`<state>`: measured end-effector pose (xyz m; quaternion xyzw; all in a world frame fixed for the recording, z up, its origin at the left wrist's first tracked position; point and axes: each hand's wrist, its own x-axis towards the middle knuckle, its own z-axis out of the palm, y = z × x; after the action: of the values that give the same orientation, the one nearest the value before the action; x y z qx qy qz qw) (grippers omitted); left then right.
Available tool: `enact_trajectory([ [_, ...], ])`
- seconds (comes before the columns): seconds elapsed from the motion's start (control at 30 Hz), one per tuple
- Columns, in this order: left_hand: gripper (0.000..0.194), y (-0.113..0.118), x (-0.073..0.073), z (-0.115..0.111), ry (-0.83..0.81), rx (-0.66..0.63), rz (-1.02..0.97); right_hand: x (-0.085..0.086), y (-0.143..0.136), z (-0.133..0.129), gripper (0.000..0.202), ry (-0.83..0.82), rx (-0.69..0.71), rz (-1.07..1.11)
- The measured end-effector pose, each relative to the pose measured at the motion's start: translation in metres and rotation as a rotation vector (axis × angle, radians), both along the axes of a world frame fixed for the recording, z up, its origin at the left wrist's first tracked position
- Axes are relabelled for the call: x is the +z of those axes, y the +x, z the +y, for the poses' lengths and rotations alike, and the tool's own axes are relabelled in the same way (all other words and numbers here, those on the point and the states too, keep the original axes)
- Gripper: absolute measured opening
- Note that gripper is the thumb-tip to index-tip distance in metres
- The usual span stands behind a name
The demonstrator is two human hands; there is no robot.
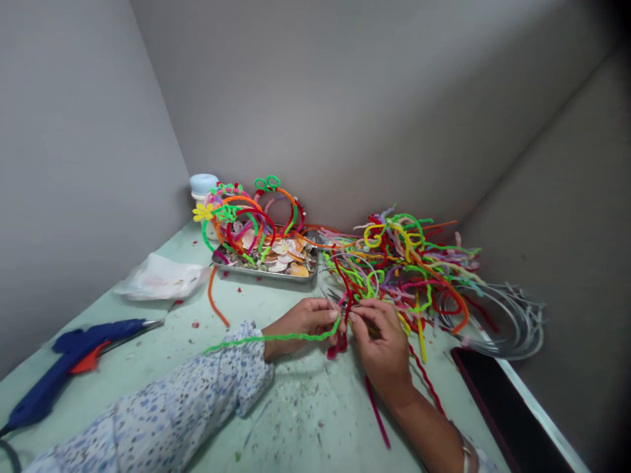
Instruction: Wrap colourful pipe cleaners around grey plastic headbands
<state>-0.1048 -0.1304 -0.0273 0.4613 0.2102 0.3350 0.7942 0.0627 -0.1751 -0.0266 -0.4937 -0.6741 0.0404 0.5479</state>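
Note:
My left hand (302, 322) is closed, its thumb and finger pinching a green pipe cleaner (276, 338) whose long tail stretches left over the wrist to the sleeve. Fingertips of my right hand (383, 338) pinch close beside it at a dark red pipe cleaner (348, 289). The red one runs up from the fingers and also hangs down in a bent loop between the hands. A thin clear hoop (378, 276) rises behind the fingertips. How the strands and hoop join is hidden by the fingers.
A metal tray (276, 274) holds shells and colourful pipe-cleaner hoops (254, 217). Behind my right hand lies a tangled pipe-cleaner pile (419, 253), beside clear hoops (522, 328). A blue glue gun (59, 368) and plastic bag (158, 277) lie left; a phone (507, 410) lies right.

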Motion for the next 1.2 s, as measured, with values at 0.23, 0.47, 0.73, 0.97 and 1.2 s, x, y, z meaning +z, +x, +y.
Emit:
enact_trajectory([
  [0.23, 0.021, -0.001, 0.006, 0.002, -0.154, -0.006, -0.065, 0.001, 0.001, -0.001, 0.006, 0.055, -0.036, 0.014],
  [0.47, 0.022, -0.007, 0.005, 0.004, -0.158, -0.173, -0.045, -0.004, 0.005, 0.004, 0.007, -0.046, -0.038, 0.085],
  [0.73, 0.027, -0.009, 0.011, 0.000, -0.132, -0.351, 0.028, 0.005, 0.003, -0.008, 0.026, 0.029, 0.144, -0.113],
  [0.97, 0.028, -0.012, 0.008, 0.002, -0.102, -0.397, 0.075, 0.010, 0.000, -0.012, 0.049, 0.054, 0.281, -0.327],
  [1.2, 0.030, -0.016, 0.011, 0.007, -0.114, -0.316, 0.164, 0.008, 0.000, -0.010, 0.044, 0.013, 0.278, -0.369],
])
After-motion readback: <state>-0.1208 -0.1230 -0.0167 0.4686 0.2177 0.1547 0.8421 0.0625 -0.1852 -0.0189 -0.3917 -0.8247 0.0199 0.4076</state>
